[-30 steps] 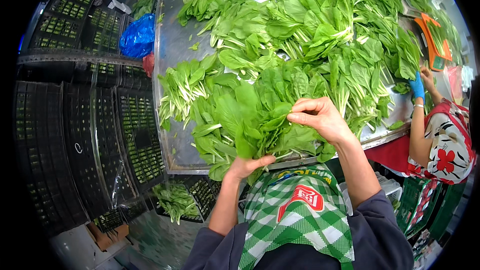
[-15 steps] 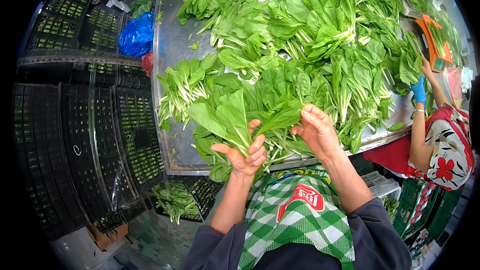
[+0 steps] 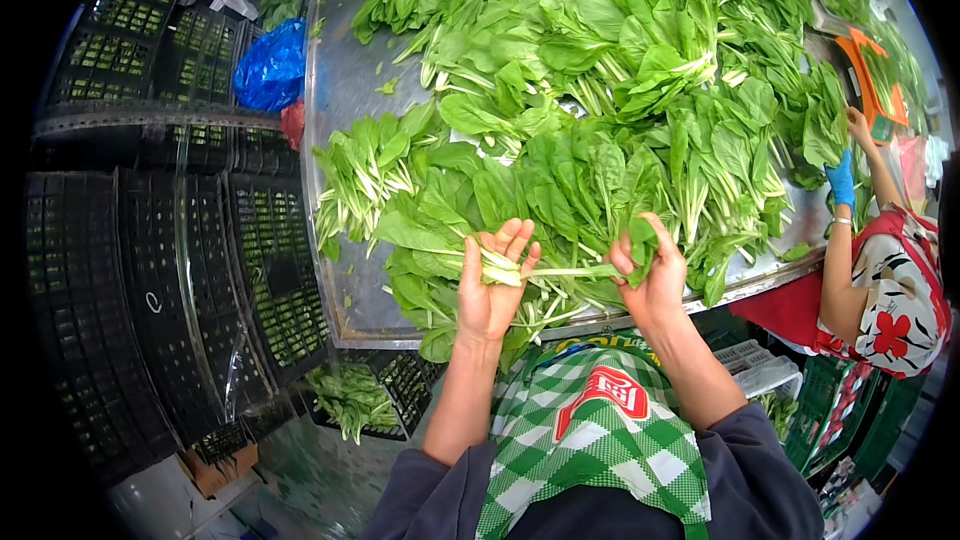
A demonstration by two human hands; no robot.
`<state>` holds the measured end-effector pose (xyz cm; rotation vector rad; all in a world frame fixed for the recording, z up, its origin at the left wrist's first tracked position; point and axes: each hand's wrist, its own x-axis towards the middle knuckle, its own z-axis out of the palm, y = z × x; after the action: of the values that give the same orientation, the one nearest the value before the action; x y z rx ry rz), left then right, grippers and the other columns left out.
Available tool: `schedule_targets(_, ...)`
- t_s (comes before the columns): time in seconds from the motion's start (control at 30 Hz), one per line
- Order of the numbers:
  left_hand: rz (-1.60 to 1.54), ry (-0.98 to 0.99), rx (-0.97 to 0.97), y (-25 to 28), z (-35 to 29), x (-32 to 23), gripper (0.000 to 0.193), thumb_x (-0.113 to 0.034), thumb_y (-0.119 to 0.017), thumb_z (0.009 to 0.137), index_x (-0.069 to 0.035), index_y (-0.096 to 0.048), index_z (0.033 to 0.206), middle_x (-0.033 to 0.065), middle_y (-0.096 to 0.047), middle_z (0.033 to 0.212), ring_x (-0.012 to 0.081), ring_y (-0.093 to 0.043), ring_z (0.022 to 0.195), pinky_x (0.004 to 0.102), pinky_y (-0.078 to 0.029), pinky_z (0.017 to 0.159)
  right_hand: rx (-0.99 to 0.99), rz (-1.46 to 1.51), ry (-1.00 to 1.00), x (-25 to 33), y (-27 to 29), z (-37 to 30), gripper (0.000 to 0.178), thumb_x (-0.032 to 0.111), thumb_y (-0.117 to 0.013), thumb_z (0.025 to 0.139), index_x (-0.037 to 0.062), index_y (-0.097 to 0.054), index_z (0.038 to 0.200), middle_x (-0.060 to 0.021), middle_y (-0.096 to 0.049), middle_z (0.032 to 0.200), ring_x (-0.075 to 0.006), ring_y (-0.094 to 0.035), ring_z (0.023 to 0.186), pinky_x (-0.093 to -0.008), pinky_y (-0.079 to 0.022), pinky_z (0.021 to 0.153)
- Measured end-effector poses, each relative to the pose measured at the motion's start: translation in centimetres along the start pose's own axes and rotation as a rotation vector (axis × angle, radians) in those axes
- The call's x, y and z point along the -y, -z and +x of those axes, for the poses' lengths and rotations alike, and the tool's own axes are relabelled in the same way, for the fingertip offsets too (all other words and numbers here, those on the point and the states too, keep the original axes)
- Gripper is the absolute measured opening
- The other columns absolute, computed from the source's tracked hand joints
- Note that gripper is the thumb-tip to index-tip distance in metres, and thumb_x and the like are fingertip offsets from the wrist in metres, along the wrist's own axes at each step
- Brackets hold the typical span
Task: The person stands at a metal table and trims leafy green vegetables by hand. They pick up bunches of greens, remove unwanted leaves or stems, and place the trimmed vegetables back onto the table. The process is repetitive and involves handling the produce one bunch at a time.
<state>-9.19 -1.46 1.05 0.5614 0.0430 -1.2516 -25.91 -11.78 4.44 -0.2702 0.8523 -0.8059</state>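
Observation:
My left hand (image 3: 490, 295), palm up with fingers curled, cradles a few leafy green stalks (image 3: 420, 235) whose leaves point left over the pile. Between the thumb and fingers of my right hand (image 3: 655, 285) is a folded green leaf (image 3: 641, 248). Its pale stem (image 3: 570, 272) stretches sideways to my left hand's fingertips. Just beyond both hands lies a heap of loose leafy greens (image 3: 570, 180) on a metal table (image 3: 345, 70). A bunch with white stems (image 3: 365, 175) lies at the table's left side.
Black crates (image 3: 275, 270) stand along the left, and a blue plastic bag (image 3: 272, 65) sits beside the table. Below the table edge is a crate of greens (image 3: 355, 405). At right, a co-worker's blue-gloved hand (image 3: 840, 180) is near greens and an orange scale (image 3: 868, 75).
My right hand has moved slightly right and down, turning the leaf so its stem now points left. My left hand has turned palm up, and its stalks have tipped lower to the left.

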Motion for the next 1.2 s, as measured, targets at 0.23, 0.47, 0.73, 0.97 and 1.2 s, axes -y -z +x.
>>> schedule_targets(0.23, -0.139, -0.089, -0.078, -1.0, 0.0, 0.3, 0.032, -0.037, -0.039, 0.097, -0.013, -0.055, 0.084, 0.0061, -0.061, 0.115, 0.0232, -0.049, 0.119, 0.0465, -0.036, 0.101, -0.042, 0.061, 0.262, 0.1, 0.6, -2.3, 0.014, 0.025, -0.042, 0.093, 0.0122, -0.042, 0.086, -0.0008, -0.040, 0.060, -0.0139, -0.038, 0.050, -0.0288, -0.035, 0.058)
schedule_targets(0.47, -0.352, -0.032, 0.053, -2.6, 0.3, -1.0, 0.030, -0.038, -0.048, 0.093, -0.012, -0.059, 0.083, 0.0157, -0.035, 0.140, 0.0270, -0.023, 0.136, 0.0491, -0.021, 0.107, 0.238, -1.092, 0.403, -1.9, 2.3, -0.7, 0.021, 0.018, -0.054, 0.088, 0.0055, -0.054, 0.104, -0.0107, -0.055, 0.096, -0.0257, -0.054, 0.090, -0.0341, -0.044, 0.083)
schedule_targets(0.73, -0.311, -0.044, 0.267, -2.7, 0.5, -1.1, 0.027, -0.043, -0.058, 0.084, -0.020, -0.070, 0.093, 0.0201, 0.001, 0.150, 0.0303, 0.003, 0.141, 0.0437, -0.005, 0.113, 0.437, -1.556, 0.792, -2.4, -2.0, 0.4, 0.031, 0.012, -0.063, 0.077, 0.0063, -0.057, 0.107, -0.0097, -0.056, 0.109, -0.0254, -0.050, 0.106, -0.0404, -0.032, 0.090)
schedule_targets(0.97, -0.304, -0.026, 0.316, -1.8, 0.3, -1.5, 0.038, -0.049, -0.050, 0.087, -0.025, -0.063, 0.114, 0.0220, -0.013, 0.148, 0.0336, -0.013, 0.137, 0.0463, -0.013, 0.110, 0.627, -1.765, 0.751, -6.2, 3.5, 2.3, 0.019, 0.015, -0.062, 0.076, 0.0074, -0.065, 0.093, -0.0099, -0.057, 0.104, -0.0254, -0.051, 0.103, -0.0443, -0.031, 0.091)
schedule_targets(1.2, -0.134, -0.059, 0.120, -0.6, -1.3, -3.4, 0.044, -0.030, -0.045, 0.092, -0.016, -0.040, 0.134, 0.0048, -0.049, 0.081, 0.0195, -0.050, 0.080, 0.0394, -0.041, 0.074, 0.869, -1.875, 0.661, -4.5, 1.7, -0.1, 0.048, 0.033, -0.068, 0.073, 0.0052, -0.058, 0.111, -0.0119, -0.053, 0.115, -0.0276, -0.046, 0.113, -0.0488, -0.030, 0.092)
